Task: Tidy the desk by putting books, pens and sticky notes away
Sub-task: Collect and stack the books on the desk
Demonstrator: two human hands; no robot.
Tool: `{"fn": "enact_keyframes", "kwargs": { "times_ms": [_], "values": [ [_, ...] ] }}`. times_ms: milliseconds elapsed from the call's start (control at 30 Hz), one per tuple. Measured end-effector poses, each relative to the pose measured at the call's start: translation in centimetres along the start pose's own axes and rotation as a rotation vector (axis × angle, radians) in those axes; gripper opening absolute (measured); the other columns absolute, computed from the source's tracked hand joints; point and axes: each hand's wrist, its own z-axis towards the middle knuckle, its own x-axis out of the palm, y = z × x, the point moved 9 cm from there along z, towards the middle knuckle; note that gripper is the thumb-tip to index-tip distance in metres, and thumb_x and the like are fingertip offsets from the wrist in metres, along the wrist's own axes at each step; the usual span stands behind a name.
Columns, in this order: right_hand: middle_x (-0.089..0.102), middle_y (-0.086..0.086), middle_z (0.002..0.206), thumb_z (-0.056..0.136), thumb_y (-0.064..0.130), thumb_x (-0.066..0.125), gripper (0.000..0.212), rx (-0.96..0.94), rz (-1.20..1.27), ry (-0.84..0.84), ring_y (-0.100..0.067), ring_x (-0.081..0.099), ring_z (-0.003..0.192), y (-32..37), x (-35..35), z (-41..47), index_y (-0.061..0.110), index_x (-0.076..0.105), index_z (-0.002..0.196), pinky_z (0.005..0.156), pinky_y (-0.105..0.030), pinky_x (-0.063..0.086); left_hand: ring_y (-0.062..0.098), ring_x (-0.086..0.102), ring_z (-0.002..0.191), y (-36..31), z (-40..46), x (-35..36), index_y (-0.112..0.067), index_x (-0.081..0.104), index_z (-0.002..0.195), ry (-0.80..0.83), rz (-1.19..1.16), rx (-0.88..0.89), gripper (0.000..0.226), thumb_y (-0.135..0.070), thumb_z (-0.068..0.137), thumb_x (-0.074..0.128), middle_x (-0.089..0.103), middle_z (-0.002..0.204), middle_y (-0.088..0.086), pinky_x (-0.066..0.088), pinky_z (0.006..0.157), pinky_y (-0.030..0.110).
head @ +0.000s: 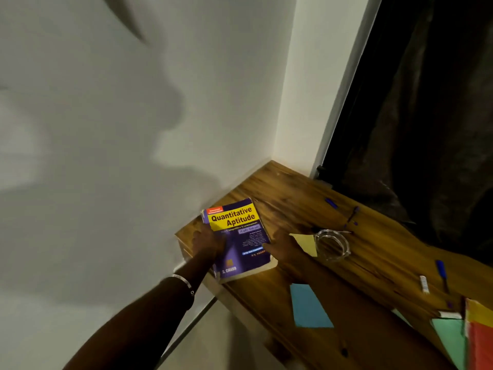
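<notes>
1. Head view, centre of frame: "Quantitative Aptitude" book (237,240), purple and yellow cover up, lying flat at the wall-side end of the wooden desk (293,193), one lower corner just over the desk edge.
2. Left hand (206,243) laid on the book's left edge, fingers spread over cover and spine; blurred, so cannot tell whether curled under it or only pressing.
3. Right hand (284,247) at the book's right edge, fingers fairly straight and relaxed, touching or just beside the cover, gripping nothing plainly.
4. Right of the hands: yellow sticky note (305,243) partly under a clear glass jar (332,244); blue sticky note (309,307) lower down; green sticky note (450,337) and an orange-yellow folder (480,337) at lower right.
5. Right side of frame: blue pens (441,271) and caps scattered, a white eraser-like piece (424,283) beside one.
6. Likely step: squaring or lifting the book. Best done with both palms closing on opposite edges, thumbs on top, lifting level and well away from the jar; overhanging corner worth watching for a tip.
</notes>
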Motion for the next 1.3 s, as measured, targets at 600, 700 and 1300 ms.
{"fn": "enact_keyframes", "kwargs": {
  "times_ms": [600,700,1300],
  "values": [
    [0.061,-0.018,0.126,0.085,0.009,0.069,0.045,0.266,0.534,0.125,-0.030,0.061,0.111,-1.0,3.7,2.1,0.002,0.052,0.127,0.089,-0.037,0.049,0.047,0.052,0.120,2.1,3.1,6.4,-0.001,0.050,0.131,0.690,-1.000,-0.152,0.087,-0.019,0.055,0.088,0.054,0.132,0.026,0.038,0.100,0.065],
    [0.064,-0.015,0.115,0.084,0.005,0.069,0.041,0.268,0.611,0.084,-0.030,0.062,0.107,-1.0,3.4,2.0,0.001,0.055,0.123,0.086,-0.036,0.050,0.040,0.062,0.106,1.3,2.5,5.4,-0.002,0.052,0.129,0.678,-1.095,-0.159,0.070,-0.017,0.066,0.078,0.058,0.127,0.024,0.052,0.088,0.054],
    [0.068,-0.010,0.092,0.084,0.001,0.059,0.013,0.187,0.777,-0.251,-0.019,0.064,0.080,-4.4,-7.4,-2.7,0.011,0.063,0.090,0.065,-0.029,0.051,0.029,0.072,0.080,-8.1,-1.6,8.9,-0.003,0.056,0.121,0.828,-0.981,-0.090,0.031,-0.003,0.090,0.055,0.068,0.110,0.018,0.060,0.069,0.042]
  ]
}}
